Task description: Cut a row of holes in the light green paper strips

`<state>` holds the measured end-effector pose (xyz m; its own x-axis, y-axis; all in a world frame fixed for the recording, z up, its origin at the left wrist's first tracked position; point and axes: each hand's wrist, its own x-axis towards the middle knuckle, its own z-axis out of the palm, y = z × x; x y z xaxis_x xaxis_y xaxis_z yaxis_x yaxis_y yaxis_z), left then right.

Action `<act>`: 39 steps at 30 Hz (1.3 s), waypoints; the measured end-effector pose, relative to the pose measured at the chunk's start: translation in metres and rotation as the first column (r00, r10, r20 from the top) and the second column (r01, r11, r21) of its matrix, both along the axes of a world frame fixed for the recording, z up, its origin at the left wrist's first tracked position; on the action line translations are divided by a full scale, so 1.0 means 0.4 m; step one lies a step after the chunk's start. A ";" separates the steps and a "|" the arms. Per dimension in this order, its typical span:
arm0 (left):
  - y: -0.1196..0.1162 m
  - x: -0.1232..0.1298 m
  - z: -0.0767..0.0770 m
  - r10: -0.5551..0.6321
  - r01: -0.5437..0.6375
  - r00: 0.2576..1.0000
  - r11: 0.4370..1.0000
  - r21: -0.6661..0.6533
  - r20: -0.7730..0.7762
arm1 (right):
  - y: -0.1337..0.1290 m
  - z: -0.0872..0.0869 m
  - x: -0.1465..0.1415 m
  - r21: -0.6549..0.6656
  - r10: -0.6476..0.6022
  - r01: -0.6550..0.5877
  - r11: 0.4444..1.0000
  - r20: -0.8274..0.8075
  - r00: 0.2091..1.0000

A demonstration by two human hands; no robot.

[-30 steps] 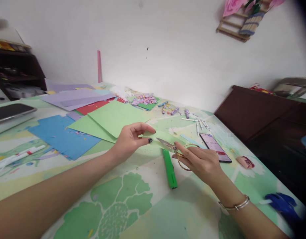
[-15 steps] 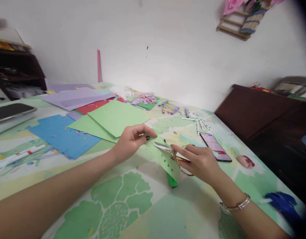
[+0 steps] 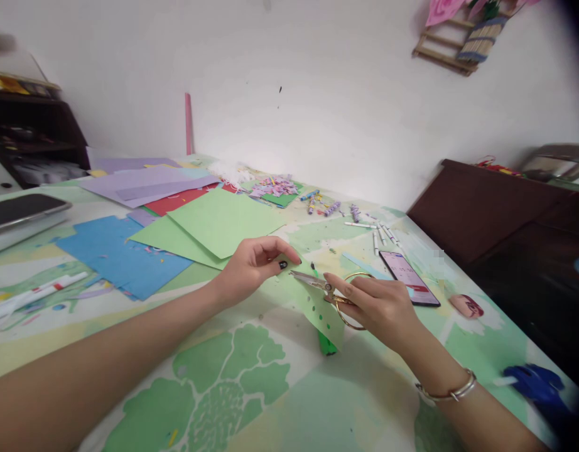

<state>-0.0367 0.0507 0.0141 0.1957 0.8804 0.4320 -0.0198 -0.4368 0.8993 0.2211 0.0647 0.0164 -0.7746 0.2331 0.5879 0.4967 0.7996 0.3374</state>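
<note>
Between thumb and forefinger, my left hand point(image 3: 254, 267) pinches the upper left end of a light green paper piece point(image 3: 313, 306) with darker green spots. My right hand point(image 3: 381, 307) is closed round the gold-handled scissors point(image 3: 328, 290). Their blades point left across the paper, the tips close to my left fingertips, and look nearly closed. Whether they are biting into the paper I cannot tell. A bright green object point(image 3: 326, 344) lies partly hidden beneath the paper on the flowered tablecloth point(image 3: 214, 402).
Light green sheets point(image 3: 223, 223), blue sheets point(image 3: 120, 254) and purple sheets point(image 3: 143, 186) lie left and behind. Paper scraps point(image 3: 273, 186) are heaped at the back. Several white markers point(image 3: 384, 235), a phone point(image 3: 409, 279) and a blue tool point(image 3: 534, 383) lie on the right.
The scissor blades look closer together than before. Both hands and the paper have barely moved; the whole view has shifted very slightly.
</note>
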 end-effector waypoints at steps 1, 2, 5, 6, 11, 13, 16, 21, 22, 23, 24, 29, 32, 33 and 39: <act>0.000 0.000 0.000 0.001 -0.001 1.000 1.000 -0.004 0.003 | 0.000 0.000 0.001 0.006 -0.001 0.001 1.000 0.000 1.000; 0.000 0.000 0.000 0.002 -0.002 1.000 1.000 -0.007 0.007 | 0.000 0.000 0.001 0.013 -0.003 0.003 1.000 0.001 1.000; 0.002 0.000 -0.001 -0.003 0.003 1.000 1.000 -0.018 0.021 | -0.001 -0.001 0.001 0.022 -0.012 0.012 1.000 0.003 1.000; 0.003 0.000 -0.002 -0.006 0.007 1.000 1.000 -0.020 0.028 | -0.001 -0.001 0.001 0.023 -0.014 0.014 1.000 0.001 1.000; 0.005 0.001 -0.007 -0.032 0.033 0.998 0.999 -0.025 0.056 | 0.000 -0.003 0.000 0.003 -0.011 0.011 1.000 -0.022 1.000; 0.004 0.002 -0.008 -0.039 0.041 0.998 0.999 -0.027 0.058 | 0.001 -0.004 0.000 0.006 -0.022 0.023 1.000 -0.038 0.999; 0.003 0.002 -0.007 -0.036 0.038 0.998 0.999 -0.028 0.058 | 0.000 -0.003 -0.003 0.010 -0.026 0.027 1.000 -0.081 0.996; 0.002 0.001 -0.004 -0.014 0.015 0.998 1.000 -0.024 0.059 | -0.011 0.008 -0.011 -0.026 -0.013 0.010 1.000 -0.125 0.992; 0.001 0.001 -0.003 -0.011 0.013 0.998 1.000 -0.021 0.058 | -0.012 0.009 -0.012 -0.014 -0.022 0.020 1.000 -0.120 0.993; 0.001 0.001 -0.003 -0.009 0.010 0.998 1.000 -0.019 0.059 | -0.013 0.010 -0.013 0.000 -0.030 0.030 1.000 -0.111 0.993; 0.001 0.001 -0.003 -0.007 0.008 0.998 1.000 -0.016 0.059 | -0.012 0.010 -0.013 0.015 -0.037 0.038 0.999 -0.100 0.994; 0.000 -0.001 -0.007 -0.010 0.011 0.998 1.000 -0.016 0.064 | -0.009 0.005 -0.008 0.096 -0.065 0.069 0.993 -0.047 0.997; 0.001 -0.002 -0.010 -0.020 0.021 0.997 1.000 -0.020 0.068 | -0.007 0.003 -0.004 0.089 -0.060 0.063 0.994 -0.035 0.998; 0.002 -0.002 -0.011 -0.022 0.024 0.997 0.999 -0.021 0.070 | -0.007 0.002 -0.004 0.079 -0.053 0.056 0.995 -0.034 0.998; 0.002 -0.001 -0.010 -0.034 0.036 0.996 0.999 -0.026 0.078 | -0.003 -0.001 -0.004 0.010 -0.039 0.040 0.999 -0.058 0.998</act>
